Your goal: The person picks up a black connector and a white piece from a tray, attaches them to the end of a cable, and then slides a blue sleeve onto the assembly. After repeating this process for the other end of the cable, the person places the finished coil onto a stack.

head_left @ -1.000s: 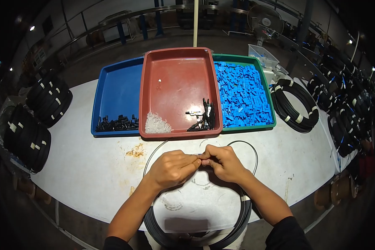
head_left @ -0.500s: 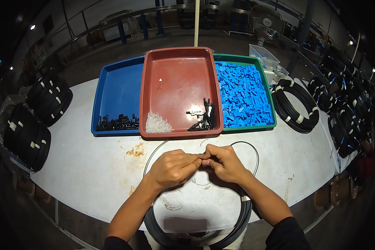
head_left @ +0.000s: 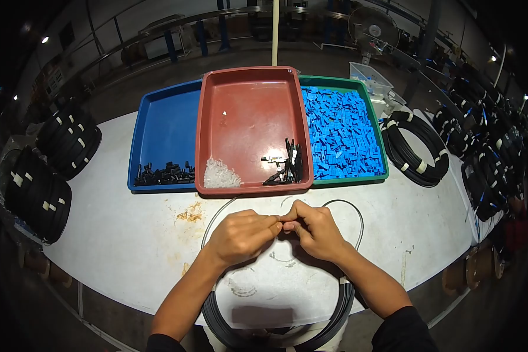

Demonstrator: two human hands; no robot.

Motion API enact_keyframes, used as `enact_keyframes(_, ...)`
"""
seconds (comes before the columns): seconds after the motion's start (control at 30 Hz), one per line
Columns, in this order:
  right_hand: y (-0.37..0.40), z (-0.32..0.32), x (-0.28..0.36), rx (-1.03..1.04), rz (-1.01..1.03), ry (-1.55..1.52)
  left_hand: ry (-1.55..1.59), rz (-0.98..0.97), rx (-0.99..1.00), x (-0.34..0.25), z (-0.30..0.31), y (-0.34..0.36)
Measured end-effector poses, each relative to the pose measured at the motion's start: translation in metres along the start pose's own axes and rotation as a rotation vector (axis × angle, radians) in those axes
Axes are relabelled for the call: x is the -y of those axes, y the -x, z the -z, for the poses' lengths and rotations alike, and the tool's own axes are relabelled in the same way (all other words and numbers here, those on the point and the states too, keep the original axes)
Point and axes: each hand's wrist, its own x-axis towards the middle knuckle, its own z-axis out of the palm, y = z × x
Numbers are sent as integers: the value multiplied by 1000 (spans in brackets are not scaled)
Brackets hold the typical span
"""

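Note:
My left hand [head_left: 243,236] and my right hand [head_left: 314,230] meet fingertip to fingertip above the white table, just in front of the trays. Both are closed in a pinch. Whatever lies between the fingertips is too small and too covered to make out. A coil of black cable [head_left: 219,321] rests at the table's near edge, below my wrists. From it a thin loop of cable [head_left: 362,222] curves up beside my right hand and ends out of sight behind it. Another stretch of cable [head_left: 206,230] bends round outside my left hand.
A red tray [head_left: 249,129] holds clear small pieces and black connectors. It overlaps a blue tray [head_left: 167,129] with black parts and a green tray [head_left: 386,167] full of blue clips. Cable coils [head_left: 419,173] lie right; more coils [head_left: 32,193] stand left.
Both hands stay almost in place, with a slight shift of the fingers. A small bluish bit that showed between the fingertips is now covered.

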Motion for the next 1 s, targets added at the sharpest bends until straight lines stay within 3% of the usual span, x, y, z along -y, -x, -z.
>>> enact_keyframes(0.03,-1,0,0,-24,84,48,-1,1,-1,0,1,0)
enact_keyframes(0.1,-2,-1,1,-44,164,95,217,291,-58,-4,4,-2)
enact_keyframes(0.13,-6,0,2,-88,336,161,217,291,-59,-5,2,-1)
enact_keyframes(0.17,-8,1,2,-132,509,226,319,409,-98,-6,-1,1)
enact_keyframes(0.2,-7,4,2,-131,507,226,422,528,-137,-7,-3,2)
enact_keyframes(0.27,-5,10,1,-74,569,421,453,536,-128,-10,1,-2)
enact_keyframes(0.3,-3,8,-1,-76,569,423,314,361,-40,-9,6,-4)
enact_keyframes(0.37,1,3,-8,80,-5,72,43,21,62,-4,5,0)
enact_keyframes(0.47,-1,4,1,59,-41,-93,33,-14,15,0,3,1)
enact_keyframes(0.5,-3,1,-1,63,-40,-93,127,70,-3,0,4,1)
enact_keyframes(0.53,-5,-2,-3,-23,174,24,125,76,-5,0,2,4)
enact_keyframes(0.57,-6,-3,-5,-111,389,140,244,235,-56,0,-3,8)
enact_keyframes(0.6,-7,-2,-3,-107,391,140,364,389,-107,0,-5,9)
enact_keyframes(0.67,-8,3,1,-128,544,290,392,411,-109,-2,-1,5)
enact_keyframes(0.7,-5,3,0,-130,542,291,272,289,-36,-4,4,1)
enact_keyframes(0.77,2,3,-2,9,42,60,12,38,38,-4,4,2)
enact_keyframes(0.87,-1,6,-1,58,-50,-51,43,-25,-6,4,-1,5)
enact_keyframes(1.0,-3,2,-4,2,120,9,216,199,-26,3,2,5)
